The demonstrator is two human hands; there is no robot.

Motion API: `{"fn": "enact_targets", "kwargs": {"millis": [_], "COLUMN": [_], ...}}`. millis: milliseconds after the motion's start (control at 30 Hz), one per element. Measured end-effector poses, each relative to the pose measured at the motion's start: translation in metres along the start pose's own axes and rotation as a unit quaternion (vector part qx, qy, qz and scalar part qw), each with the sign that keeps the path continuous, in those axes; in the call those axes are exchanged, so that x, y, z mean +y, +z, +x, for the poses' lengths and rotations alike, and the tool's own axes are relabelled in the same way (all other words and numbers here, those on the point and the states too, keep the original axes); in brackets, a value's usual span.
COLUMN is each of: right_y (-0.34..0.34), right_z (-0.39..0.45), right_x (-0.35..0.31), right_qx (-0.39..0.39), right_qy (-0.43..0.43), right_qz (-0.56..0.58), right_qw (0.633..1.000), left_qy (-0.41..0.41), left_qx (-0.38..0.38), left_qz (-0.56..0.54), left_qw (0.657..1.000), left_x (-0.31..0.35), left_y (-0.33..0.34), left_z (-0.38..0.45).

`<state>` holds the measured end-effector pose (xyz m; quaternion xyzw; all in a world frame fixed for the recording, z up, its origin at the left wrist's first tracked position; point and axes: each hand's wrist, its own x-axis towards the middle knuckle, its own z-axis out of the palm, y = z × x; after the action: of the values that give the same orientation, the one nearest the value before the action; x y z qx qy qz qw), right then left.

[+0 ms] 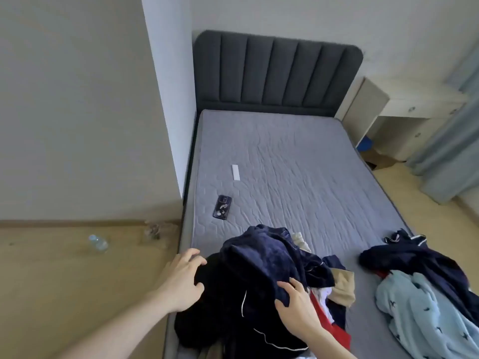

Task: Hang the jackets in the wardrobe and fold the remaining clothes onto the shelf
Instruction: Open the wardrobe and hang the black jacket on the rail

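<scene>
A heap of clothes lies at the near end of the grey mattress (298, 161). On top is a dark navy velvet garment (261, 263) with thin white piping. My left hand (181, 281) grips its left edge, fingers curled over the fabric. My right hand (295, 309) pinches a fold of the same garment near its middle. Beneath it show tan (342, 286), red and white pieces. To the right lies a light blue patterned garment (425, 314) with another dark navy piece (414, 257) above it.
A dark phone (222, 207) and a white strip (236, 172) lie on the mattress's left side. A padded dark headboard (274, 73) stands at the far end. A plastic bottle (98, 243) lies on the wooden floor at left. A white desk (404, 110) and curtain stand at right.
</scene>
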<state>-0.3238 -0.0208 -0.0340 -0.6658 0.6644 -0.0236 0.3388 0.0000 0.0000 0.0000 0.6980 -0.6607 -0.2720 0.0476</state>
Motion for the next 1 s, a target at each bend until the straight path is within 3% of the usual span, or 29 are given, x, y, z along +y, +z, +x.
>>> {"fn": "enact_targets", "kwargs": {"millis": [300, 400, 500, 633, 833, 1000], "right_y": [0.088, 0.110, 0.105, 0.056, -0.073, -0.180], "right_z": [0.109, 0.124, 0.121, 0.092, 0.035, -0.018], "right_x": [0.046, 0.055, 0.048, 0.012, -0.082, -0.158], "right_qx": [-0.083, -0.069, 0.013, 0.116, 0.151, 0.141], "right_qy": [0.077, 0.065, 0.042, -0.017, -0.145, -0.272], "right_qz": [-0.027, -0.012, 0.027, 0.137, 0.279, 0.317], "right_qw": [0.993, 0.995, 0.999, 0.984, 0.937, 0.897], "left_qy": [-0.055, -0.057, -0.069, -0.078, -0.066, -0.050], "left_qx": [-0.023, -0.029, -0.027, -0.020, -0.010, -0.004], "left_qz": [-0.024, -0.027, -0.027, -0.048, -0.121, -0.185], "left_qw": [0.998, 0.998, 0.997, 0.996, 0.990, 0.981], "left_x": [-0.046, -0.057, -0.057, -0.043, 0.002, 0.041], "left_y": [0.080, 0.093, 0.093, 0.071, 0.003, -0.065], "left_z": [0.062, 0.068, 0.066, 0.055, 0.021, -0.010]}}
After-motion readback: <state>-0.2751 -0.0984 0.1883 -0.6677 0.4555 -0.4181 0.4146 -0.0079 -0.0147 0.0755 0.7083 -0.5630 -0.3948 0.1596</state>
